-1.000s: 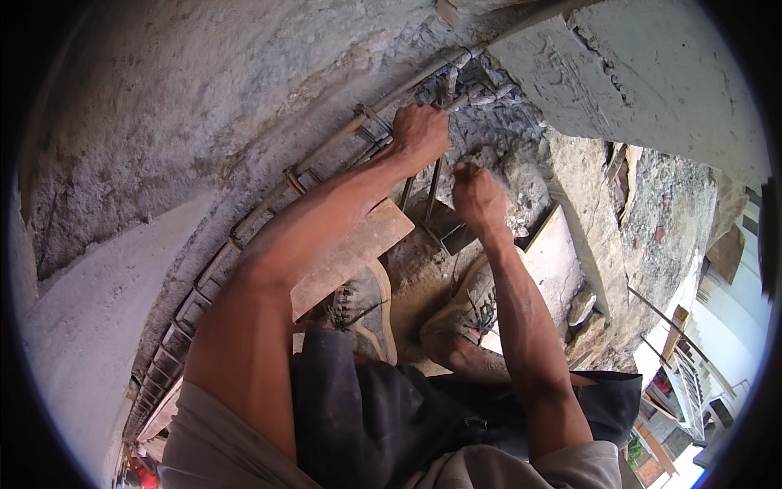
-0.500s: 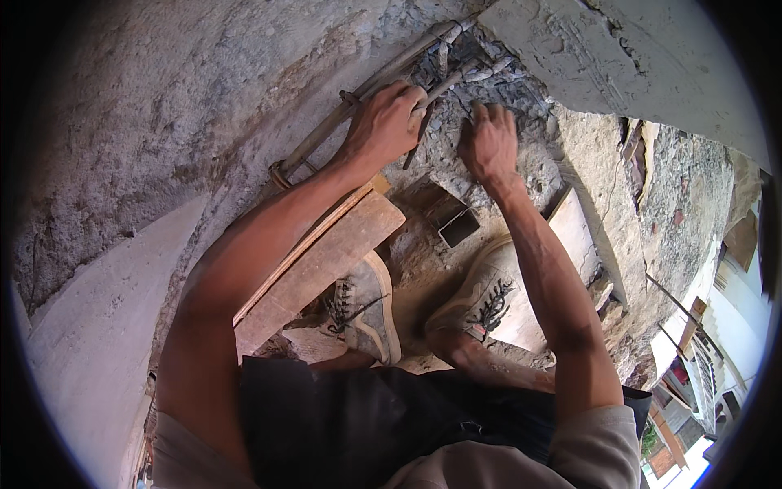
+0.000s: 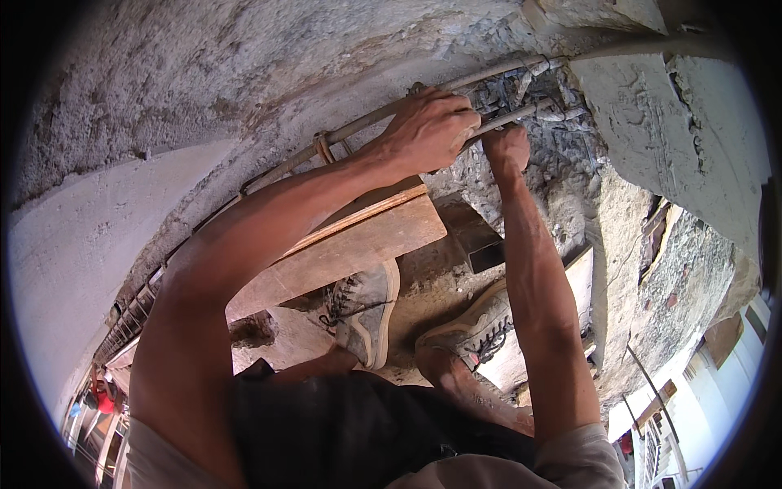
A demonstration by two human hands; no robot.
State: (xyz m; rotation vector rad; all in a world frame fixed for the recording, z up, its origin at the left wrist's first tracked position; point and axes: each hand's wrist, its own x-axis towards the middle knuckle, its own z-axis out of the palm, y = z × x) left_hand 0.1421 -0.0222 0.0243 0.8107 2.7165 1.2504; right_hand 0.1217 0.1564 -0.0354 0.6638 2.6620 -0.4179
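My left hand (image 3: 440,129) is closed round a steel reinforcing bar (image 3: 518,114), which runs from its knuckles to the right across broken concrete (image 3: 562,151). Just below that bar, my right hand (image 3: 507,149) is curled tight, close beside the left. Its fingertips are turned away from view, so anything within them is hidden. Behind my left hand, a longer bar (image 3: 358,124) runs along the foot of the rough wall, with a rusty tie loop (image 3: 322,147) around it.
A wooden board (image 3: 350,248) lies under my left forearm. An open-ended square metal tube (image 3: 486,256) sits beside my right forearm. My worn shoes (image 3: 376,314) stand on the dusty ground. A concrete slab (image 3: 676,122) juts in at right. Someone in red (image 3: 104,399) is far left.
The view has shifted, moving the surroundings. My right hand has come up closer to my left, by the bar; earlier there was a wider gap between them. My left hand remains closed.
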